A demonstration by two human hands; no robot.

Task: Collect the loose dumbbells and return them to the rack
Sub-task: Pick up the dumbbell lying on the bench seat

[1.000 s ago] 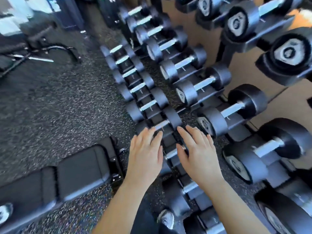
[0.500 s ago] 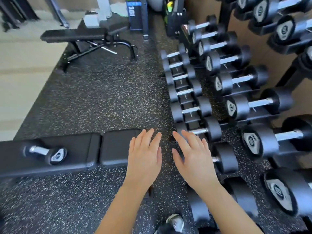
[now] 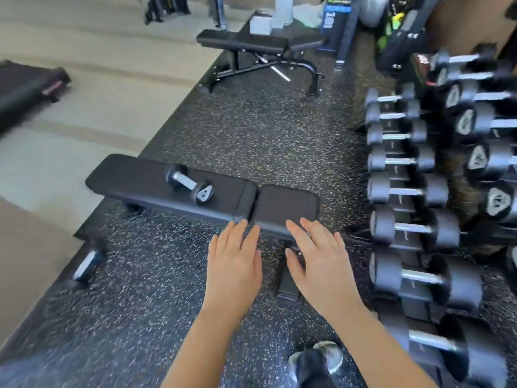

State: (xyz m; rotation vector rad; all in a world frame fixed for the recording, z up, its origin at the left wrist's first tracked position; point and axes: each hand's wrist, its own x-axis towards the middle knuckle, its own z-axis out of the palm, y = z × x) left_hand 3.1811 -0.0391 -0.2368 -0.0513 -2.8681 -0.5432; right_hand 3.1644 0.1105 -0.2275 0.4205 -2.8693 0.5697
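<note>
A small black dumbbell [image 3: 190, 184] with a chrome handle lies loose on the flat black bench [image 3: 134, 183] ahead of me. Another loose dumbbell [image 3: 86, 266] lies blurred on the speckled floor at the left, near the mat's edge. The rack [image 3: 405, 200] along the right side holds rows of black dumbbells. My left hand [image 3: 235, 264] and my right hand [image 3: 321, 264] hover side by side, palms down, fingers straight, holding nothing, just short of the bench's near end.
A second black bench [image 3: 260, 46] stands farther back on the rubber floor. A dark mat [image 3: 25, 88] lies at the far left on the pale floor. My shoe [image 3: 327, 357] shows at the bottom. Bags and boxes crowd the back right corner.
The view has swung left, away from the rack toward the bench, bringing the loose dumbbells into sight. Both hands stay flat, empty and side by side.
</note>
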